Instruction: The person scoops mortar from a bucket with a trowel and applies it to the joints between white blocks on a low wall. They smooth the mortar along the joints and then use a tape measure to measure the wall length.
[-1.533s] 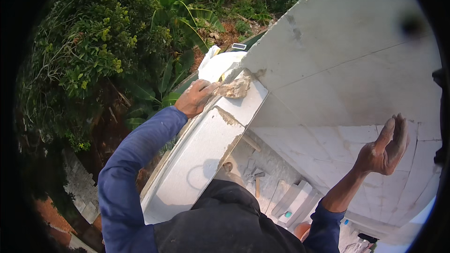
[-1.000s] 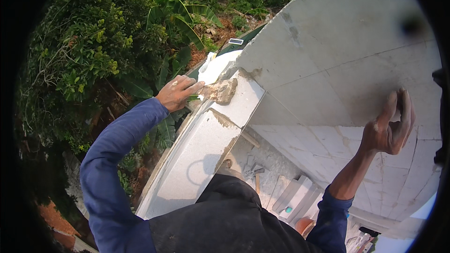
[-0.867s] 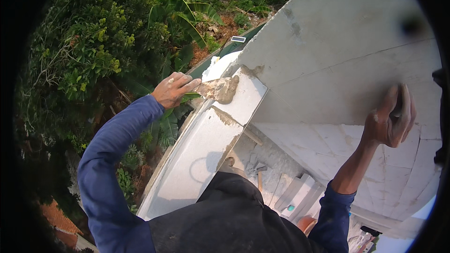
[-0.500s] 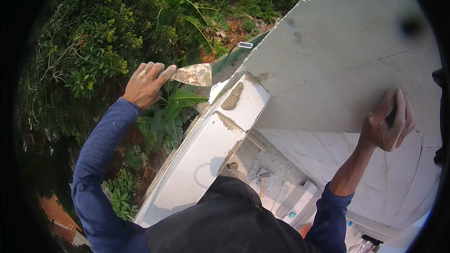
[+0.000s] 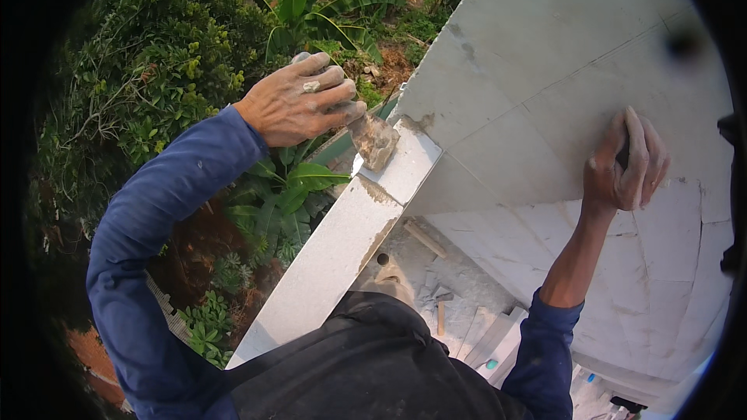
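My left hand (image 5: 307,99) is wrapped round a putty knife, its handle mostly hidden by the fingers. The knife's wide, mortar-stained blade (image 5: 375,144) points down onto the end of a narrow white block wall (image 5: 323,253). Grey mortar (image 5: 377,190) marks a joint between two blocks close to the blade. Over on the right, my right hand (image 5: 629,162) is at the tall grey wall (image 5: 537,70), its fingers bent and a dark gap between thumb and fingers. Nothing shows in it, though the palm is partly hidden.
The narrow wall meets the tall wall at a corner. Beyond its left side are bushes (image 5: 171,70) and banana leaves (image 5: 311,179), lower down. Below on the right lie a wooden-handled tool (image 5: 441,317), a short plank (image 5: 425,239) and long pale blocks (image 5: 498,342).
My left hand has swung right, bringing the putty knife's blade from beyond the wall's edge onto the block end, over the mortar patch. My right hand appears slightly higher and further left.
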The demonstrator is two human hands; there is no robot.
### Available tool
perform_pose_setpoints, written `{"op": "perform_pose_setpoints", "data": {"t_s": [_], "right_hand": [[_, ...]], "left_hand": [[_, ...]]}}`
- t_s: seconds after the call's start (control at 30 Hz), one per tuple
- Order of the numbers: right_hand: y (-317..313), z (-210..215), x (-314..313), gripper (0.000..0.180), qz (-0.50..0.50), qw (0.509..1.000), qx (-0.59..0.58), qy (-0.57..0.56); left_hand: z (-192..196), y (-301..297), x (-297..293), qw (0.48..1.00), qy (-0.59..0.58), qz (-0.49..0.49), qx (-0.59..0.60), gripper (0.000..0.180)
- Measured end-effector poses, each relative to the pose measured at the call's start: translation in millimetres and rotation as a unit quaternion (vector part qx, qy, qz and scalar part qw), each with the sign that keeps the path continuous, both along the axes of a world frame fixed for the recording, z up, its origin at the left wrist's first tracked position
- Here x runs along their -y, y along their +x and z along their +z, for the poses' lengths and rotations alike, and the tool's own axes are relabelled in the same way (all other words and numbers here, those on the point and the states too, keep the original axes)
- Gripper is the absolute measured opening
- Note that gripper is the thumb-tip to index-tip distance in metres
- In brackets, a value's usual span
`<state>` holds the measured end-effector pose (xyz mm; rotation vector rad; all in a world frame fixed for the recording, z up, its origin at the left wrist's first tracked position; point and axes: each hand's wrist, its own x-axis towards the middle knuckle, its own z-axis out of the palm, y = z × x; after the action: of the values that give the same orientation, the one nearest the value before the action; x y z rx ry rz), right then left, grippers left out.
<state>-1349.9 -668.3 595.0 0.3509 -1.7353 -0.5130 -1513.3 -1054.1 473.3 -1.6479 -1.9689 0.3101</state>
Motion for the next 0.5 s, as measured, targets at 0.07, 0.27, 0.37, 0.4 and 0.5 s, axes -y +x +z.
{"op": "perform_pose_setpoints", "data": {"t_s": [0.07, 0.27, 0.37, 0.4, 0.5], "right_hand": [[-1, -1, -1, 0.03, -0.001, 1.0, -0.003, -0.004], [-1, -1, -1, 0.03, 0.002, 1.0, -0.003, 0.004], [0, -1, -1, 0.029, -0.01, 1.0, -0.006, 0.016], [0, -2, -1, 0.028, -0.011, 1.0, -0.009, 0.02], [0, -5, -3, 0.028, -0.008, 1.0, -0.006, 0.019]], "left_hand": [[-3, -1, -2, 1.0, -0.001, -0.004, -0.003, 0.046], [-14, -5, -3, 1.0, -0.005, -0.006, 0.002, 0.042], [-18, -6, -5, 1.0, -0.02, 0.0, 0.018, 0.041], [-19, -6, -6, 1.0, -0.022, -0.002, 0.018, 0.04], [-22, -8, -9, 0.999, -0.034, -0.007, 0.016, 0.04]]}}
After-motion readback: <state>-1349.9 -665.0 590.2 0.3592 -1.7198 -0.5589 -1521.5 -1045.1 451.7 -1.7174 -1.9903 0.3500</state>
